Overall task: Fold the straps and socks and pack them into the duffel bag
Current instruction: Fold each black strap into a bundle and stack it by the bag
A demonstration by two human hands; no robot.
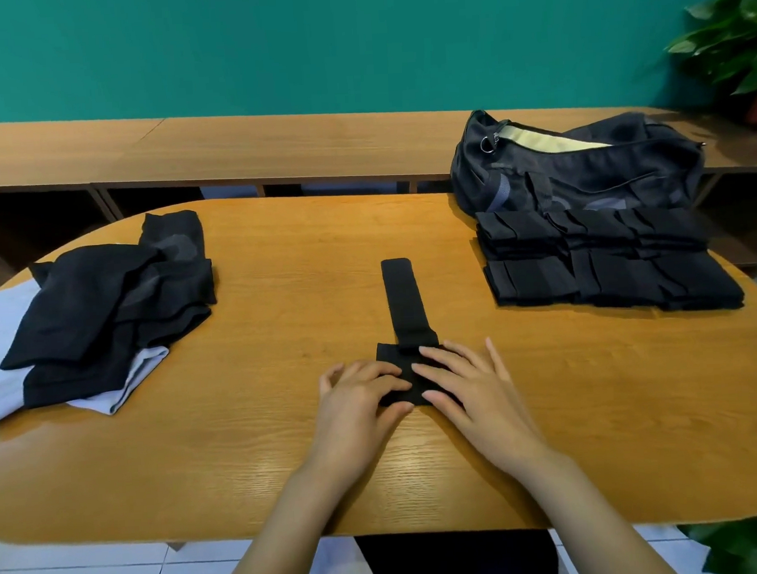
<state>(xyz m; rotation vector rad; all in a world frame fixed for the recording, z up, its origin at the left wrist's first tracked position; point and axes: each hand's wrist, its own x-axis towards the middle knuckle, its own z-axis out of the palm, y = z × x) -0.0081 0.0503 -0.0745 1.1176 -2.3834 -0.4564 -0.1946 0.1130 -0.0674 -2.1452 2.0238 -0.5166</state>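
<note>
A black strap [406, 303] lies flat in the middle of the wooden table [289, 467], its narrow end pointing away from me and its wider near end folded. My left hand [360, 395] and my right hand [465, 383] rest flat on that near end, fingers straight, pressing it down from either side. A pile of unfolded black and pale grey socks [102, 314] sits at the left. Several folded black straps [603, 262] lie stacked at the right, in front of the dark duffel bag [581, 166], whose top zip is open, showing a pale lining.
A long wooden shelf unit [229, 149] runs behind the table along a teal wall. A potted green plant [732, 40] stands at the far right. White floor tiles show below the table's near edge.
</note>
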